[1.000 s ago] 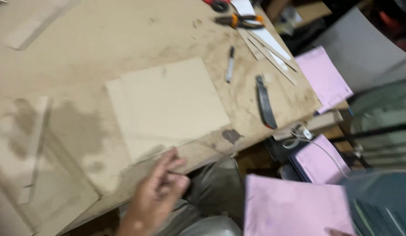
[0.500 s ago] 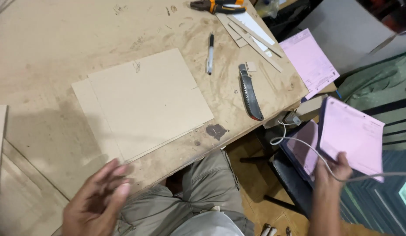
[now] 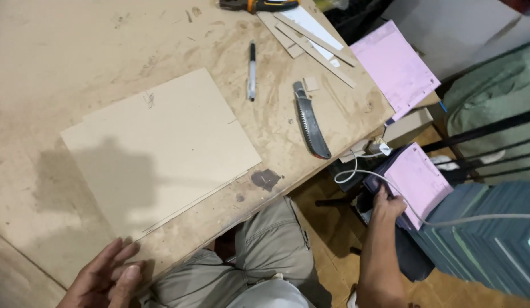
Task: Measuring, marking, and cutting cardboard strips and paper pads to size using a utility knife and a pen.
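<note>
My left hand (image 3: 105, 279) rests at the near edge of the workbench (image 3: 76, 51), fingers apart and holding nothing, just below two stacked thin fibreboard sheets (image 3: 162, 142). My right hand (image 3: 386, 203) reaches down beside the bench. Its fingers curl on the lower left corner of a pink pad (image 3: 420, 179) that lies on a dark object. A white cable (image 3: 447, 219) runs across the pad and past my wrist. My knees in grey trousers (image 3: 270, 251) show under the bench edge.
On the bench lie a curved saw blade (image 3: 310, 120), a pen (image 3: 252, 71), several thin wood strips (image 3: 310, 37), orange-handled pliers (image 3: 259, 4) and a pink sheet (image 3: 393, 65). A small cardboard box (image 3: 407, 125) sits by the corner. Dark panels (image 3: 493, 245) stand stacked at right.
My right hand has lowered the pink pad from mid-air onto the dark object beside the bench. My left hand stays by the bench edge.
</note>
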